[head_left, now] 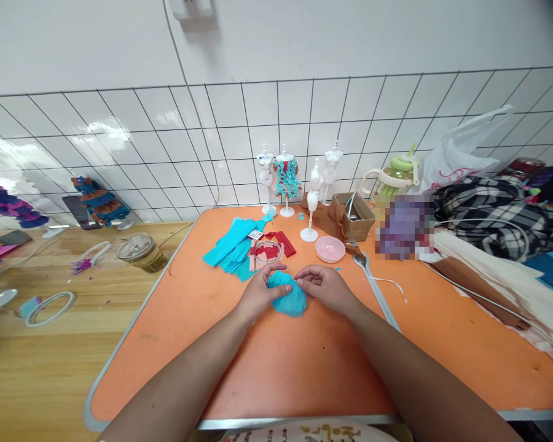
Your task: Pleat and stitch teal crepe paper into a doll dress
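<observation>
A gathered piece of turquoise crepe paper (291, 302) hangs just above the orange table (258, 380), its lower edge ruffled. My left hand (262, 288) pinches its upper left side, with the thumb lying across the front. At its upper right edge, the thumb and fingertips of my right hand (326, 287) are pressed together on the paper. Beyond my left hand lie flat turquoise crepe strips (228, 248). Red paper pieces (286, 242) and a roll of tape (268, 252) are beside them. A pink bowl (330, 249) stands beyond my right hand.
Several small white dress forms (309, 212) stand at the back, one wearing a turquoise and red paper dress (287, 178). A cardboard box (358, 221), a spoon (360, 261), brown paper (334, 218) and plaid cloth (474, 199) are rightward. A lidded jar (142, 253) stands left.
</observation>
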The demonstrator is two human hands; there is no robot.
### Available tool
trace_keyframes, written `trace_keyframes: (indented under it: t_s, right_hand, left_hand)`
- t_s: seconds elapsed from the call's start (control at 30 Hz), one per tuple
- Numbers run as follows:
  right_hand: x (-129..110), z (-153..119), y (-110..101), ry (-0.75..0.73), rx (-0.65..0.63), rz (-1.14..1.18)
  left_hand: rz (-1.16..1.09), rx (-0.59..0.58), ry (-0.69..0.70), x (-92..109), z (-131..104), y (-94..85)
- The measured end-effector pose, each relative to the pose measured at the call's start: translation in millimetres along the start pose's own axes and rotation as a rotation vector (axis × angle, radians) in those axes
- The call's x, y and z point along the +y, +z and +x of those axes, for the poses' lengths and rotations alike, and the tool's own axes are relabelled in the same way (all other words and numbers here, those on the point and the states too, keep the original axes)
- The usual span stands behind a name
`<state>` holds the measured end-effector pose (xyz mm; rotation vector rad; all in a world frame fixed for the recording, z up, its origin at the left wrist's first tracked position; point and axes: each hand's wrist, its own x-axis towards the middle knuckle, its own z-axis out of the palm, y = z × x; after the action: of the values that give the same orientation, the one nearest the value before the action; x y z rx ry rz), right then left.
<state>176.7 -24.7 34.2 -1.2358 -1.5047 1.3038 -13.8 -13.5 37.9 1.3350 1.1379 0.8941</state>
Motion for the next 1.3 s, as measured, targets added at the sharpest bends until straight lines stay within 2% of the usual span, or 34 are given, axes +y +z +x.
trace_keyframes:
  t_s: [0.17, 0.3, 0.43, 0.7, 0.83, 0.9, 0.97, 1.0, 1.03, 1.07, 1.13, 1.17, 1.23, 1.3]
  right_hand:
    - [-3.9, -0.1, -2.6, 0.118, -0.047, 0.098]
    - [-4.4, 1.4, -2.8, 0.109, -0.011, 0.124]
    - [-4.9, 0.9, -0.4, 0.187, -0.029, 0.156]
    - [-1.7, 2.5, 8.0, 0.140, -0.014, 0.229]
    - [7.7, 9.8, 1.9, 0.107, 0.082, 0.170]
    - [11.7, 11.9, -5.1, 0.090, 0.151, 0.036]
    - [12.1, 11.3, -14.3, 0.063, 0.222, -0.226]
    - [10.7, 10.3, -19.6, 0.046, 0.258, -0.381]
    - [8.3, 9.1, -25.0, 0.028, 0.290, -0.532]
    - [5.2, 8.1, -30.6, 0.017, 0.322, -0.669]
    - [-1.4, 7.9, -40.9, 0.028, 0.352, -0.894]
    - [-4.1, 9.0, -45.2, 0.036, 0.347, -0.988]
    - [-7.0, 13.3, -51.2, 0.052, 0.298, -1.135]
    - [-6.2, 19.3, -54.1, 0.057, 0.226, -1.243]
  left_hand:
    - [-0.179, -0.021, -0.082, -0.3, 2.5, -3.3]
    - [-0.205, -0.022, -0.077, -1.2, 3.8, -5.3]
    - [-0.201, -0.024, -0.064, -2.8, 2.9, -3.2]
    - [-0.111, -0.011, -0.059, -5.1, 2.3, -3.1]
    - [-0.139, -0.044, -0.041, -12.9, 11.3, -13.1]
    - [-0.057, 0.076, 0.099, -15.5, 15.4, -18.9]
    - [0.221, 0.204, 0.279, -14.8, 15.3, -22.7]
    - [0.399, 0.206, 0.361, -13.1, 13.1, -23.1]
    - [0.576, 0.166, 0.429, -10.9, 9.7, -22.4]
    - [0.727, 0.071, 0.477, -8.4, 5.5, -20.4]
    - [0.948, -0.110, 0.497, -4.3, -2.9, -13.5]
    - [1.023, -0.164, 0.492, -3.3, -6.0, -9.2]
    - [1.131, -0.202, 0.481, -4.2, -7.9, -1.0]
    - [1.204, -0.189, 0.488, -7.4, -3.3, 5.4]
